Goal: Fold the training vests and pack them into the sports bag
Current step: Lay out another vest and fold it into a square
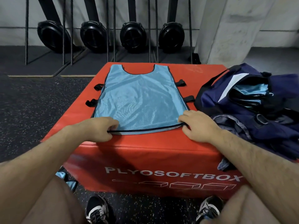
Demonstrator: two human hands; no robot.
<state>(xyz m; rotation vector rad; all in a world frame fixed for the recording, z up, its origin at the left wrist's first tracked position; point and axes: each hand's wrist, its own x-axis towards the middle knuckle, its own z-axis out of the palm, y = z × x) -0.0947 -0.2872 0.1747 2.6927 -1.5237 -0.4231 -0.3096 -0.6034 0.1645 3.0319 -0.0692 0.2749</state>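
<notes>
2 hands on 1 vest. I am watching the light blue training vest (140,97) lying flat on the red plyo box (145,156), with its neckline well beyond the fingertips and its hem at the near end. The left hand (100,128) is pinching the black-trimmed hem at one corner, fingers curled over the edge. The right hand (197,125) is doing the same at the other corner, fingers clamped on the trim. The hem is rising slightly off the box between the 2 grips.

I am reading the layout as deliberate: the mesh is spread smooth so a fold lands square, and both corners are held so the hem travels evenly. The next move, in my judgement, is carrying the hem away from the body toward the neckline. 4 black side straps (98,86) are sticking out past the fabric, beyond the knuckles, and will probably need tucking in.

The navy sports bag (242,117) is resting on the box just outboard of the right fingers, its mouth gaping, so a finished fold needs only a short carry. Folded blue vests (257,91) are already showing inside it. More blue fabric (224,164) is hanging under the right forearm. I am guessing these are vests waiting their turn, but I cannot tell.
</notes>
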